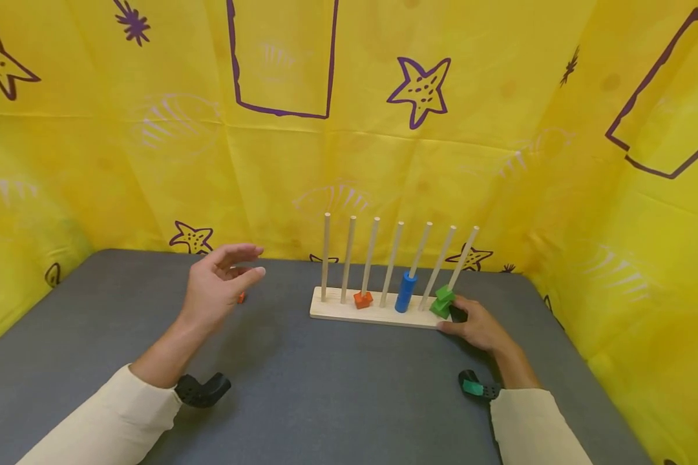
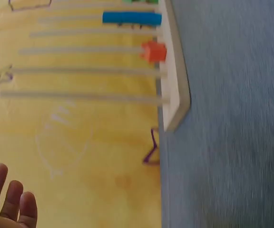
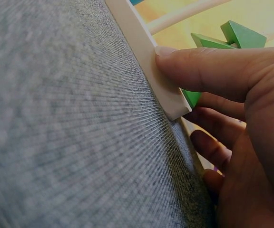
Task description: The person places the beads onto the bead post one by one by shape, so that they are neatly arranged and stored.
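Head view: on the grey surface [image 1: 302,387] stands the peg board [image 1: 337,312], its right corner held in the right hand [image 1: 478,326]'s grip. Left hand [image 1: 218,284] hovers open-fingered over a small orange block [image 1: 241,298], probably reaching; next calls for pinching it.

We see a pale, smooth, matt wooden peg board [image 1: 331,311], painted matt green wooden blocks [image 1: 443,301], a rough woven grey cloth table cover [image 1: 326,400], and slightly shiny yellow printed fabric walls [image 1: 151,161].
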`<state>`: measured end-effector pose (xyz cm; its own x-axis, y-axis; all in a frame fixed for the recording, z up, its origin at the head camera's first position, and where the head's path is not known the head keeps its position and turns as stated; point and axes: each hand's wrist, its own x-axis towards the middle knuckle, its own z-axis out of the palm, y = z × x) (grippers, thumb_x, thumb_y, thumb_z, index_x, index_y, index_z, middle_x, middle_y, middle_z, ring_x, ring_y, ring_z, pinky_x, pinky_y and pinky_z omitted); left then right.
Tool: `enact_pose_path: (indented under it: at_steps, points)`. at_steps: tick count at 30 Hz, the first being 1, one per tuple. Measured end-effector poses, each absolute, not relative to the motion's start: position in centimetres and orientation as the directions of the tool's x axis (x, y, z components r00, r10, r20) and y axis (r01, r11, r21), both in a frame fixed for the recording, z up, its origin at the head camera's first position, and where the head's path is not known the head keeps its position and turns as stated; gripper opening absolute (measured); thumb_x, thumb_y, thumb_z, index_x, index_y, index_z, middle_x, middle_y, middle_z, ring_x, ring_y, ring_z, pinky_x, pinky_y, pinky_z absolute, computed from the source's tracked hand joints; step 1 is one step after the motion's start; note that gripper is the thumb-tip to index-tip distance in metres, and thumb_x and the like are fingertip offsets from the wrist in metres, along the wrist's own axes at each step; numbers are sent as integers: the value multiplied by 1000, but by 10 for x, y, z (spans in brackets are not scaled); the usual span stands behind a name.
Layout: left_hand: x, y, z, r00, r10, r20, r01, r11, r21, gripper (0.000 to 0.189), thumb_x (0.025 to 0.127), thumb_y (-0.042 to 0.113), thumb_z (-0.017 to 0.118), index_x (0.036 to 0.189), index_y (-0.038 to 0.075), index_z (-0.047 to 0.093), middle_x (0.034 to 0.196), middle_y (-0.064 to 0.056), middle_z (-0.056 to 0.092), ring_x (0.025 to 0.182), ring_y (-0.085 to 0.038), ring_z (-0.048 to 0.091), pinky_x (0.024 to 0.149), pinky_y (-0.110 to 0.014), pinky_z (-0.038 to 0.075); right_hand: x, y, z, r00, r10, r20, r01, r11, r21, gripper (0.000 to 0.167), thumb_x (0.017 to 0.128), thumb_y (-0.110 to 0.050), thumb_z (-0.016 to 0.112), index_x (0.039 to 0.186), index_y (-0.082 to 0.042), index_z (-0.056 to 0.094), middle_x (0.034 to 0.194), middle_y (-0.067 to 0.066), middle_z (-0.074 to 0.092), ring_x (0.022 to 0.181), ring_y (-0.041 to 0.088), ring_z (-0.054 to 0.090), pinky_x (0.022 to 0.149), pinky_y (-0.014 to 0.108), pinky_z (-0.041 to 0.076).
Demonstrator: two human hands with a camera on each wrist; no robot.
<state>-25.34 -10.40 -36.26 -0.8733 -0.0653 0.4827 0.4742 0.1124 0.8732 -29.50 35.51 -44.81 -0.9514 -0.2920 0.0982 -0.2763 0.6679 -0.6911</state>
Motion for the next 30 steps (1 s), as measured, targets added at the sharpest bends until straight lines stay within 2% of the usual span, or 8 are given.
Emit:
enact_pose_path:
  at_steps: [5, 9, 14, 16, 19, 25, 30]
  points:
    - [-254, -127, -367, -870, -96, 484, 486, -4, 874, 32, 83, -9, 70, 114, -10, 61, 110, -8, 68, 84, -18, 65, 69, -22, 54, -296, 357, -450, -953, -287, 92, -270, 676, -685, 59, 85, -23, 76, 135, -1, 53, 138, 24, 47, 129, 43, 37, 104, 64, 20]
    - [-256, -145, -374, -879, -152, 453, 456, 18, 890, 33, 83, -5, 72, 115, -7, 63, 109, -4, 68, 87, -15, 65, 68, -19, 53, -296, 357, -450, -954, -287, 84, -264, 677, -687, 60, 85, -23, 76, 136, 0, 53, 139, 24, 47, 129, 43, 37, 105, 64, 20]
    - [-261, -160, -385, -886, -249, 390, 416, -58, 908, 33, 83, -4, 73, 114, -8, 63, 106, -4, 69, 97, -15, 62, 74, -17, 51, -295, 356, -448, -952, -293, 87, -271, 675, -687, 60, 85, -24, 76, 136, -1, 53, 139, 24, 47, 130, 43, 36, 104, 65, 20]
    - [-263, -164, -389, -886, -276, 372, 415, -115, 902, 34, 83, -4, 73, 114, -11, 62, 104, -6, 70, 95, -16, 63, 77, -19, 51, -295, 355, -447, -950, -297, 94, -278, 672, -686, 59, 85, -24, 76, 135, -1, 54, 138, 23, 47, 130, 43, 36, 104, 65, 20]
    - [-266, -171, -395, -888, -304, 344, 397, -129, 909, 36, 83, -1, 74, 115, -11, 61, 104, -7, 70, 92, -16, 65, 80, -17, 50, -296, 355, -449, -950, -297, 99, -281, 670, -687, 58, 85, -23, 76, 134, -2, 55, 137, 22, 49, 129, 42, 37, 104, 65, 20]
    - [-268, -183, -412, -905, -350, 243, 274, -42, 961, 35, 86, 2, 72, 119, -5, 63, 104, 1, 69, 98, -9, 61, 78, -11, 47, -297, 356, -452, -947, -305, 105, -292, 674, -679, 58, 84, -23, 76, 134, -1, 55, 138, 23, 48, 130, 43, 37, 105, 63, 21]
    - [-271, -191, -424, -913, -344, 220, 192, 115, 975, 37, 90, 1, 67, 126, 2, 60, 115, -1, 66, 102, -7, 58, 78, -10, 46, -298, 356, -452, -947, -302, 107, -291, 672, -681, 58, 84, -21, 76, 134, -1, 55, 137, 24, 48, 129, 43, 37, 105, 63, 21]
